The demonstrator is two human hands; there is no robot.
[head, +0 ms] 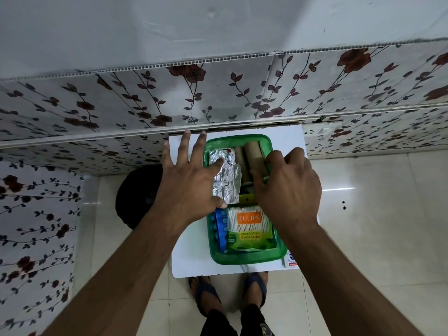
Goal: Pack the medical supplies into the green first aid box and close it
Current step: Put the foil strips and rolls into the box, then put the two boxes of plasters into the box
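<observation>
The green first aid box (238,259) lies open on a small white table (188,251). Inside it are a silver foil pack (226,175), two tan bandage rolls (252,154), a blue packet (219,226) and a green and white bag of cotton swabs (249,226). My left hand (186,183) is spread flat over the box's left edge, its fingertips pressing on the foil pack. My right hand (288,187) is curled over the right side of the box, fingers pushing down on a bandage roll. No lid is visible.
A flowered wall panel (218,93) runs close behind the table. A black round object (135,197) sits on the floor left of the table. A white card (291,259) pokes out at the box's near right corner. My sandalled feet (230,294) stand below.
</observation>
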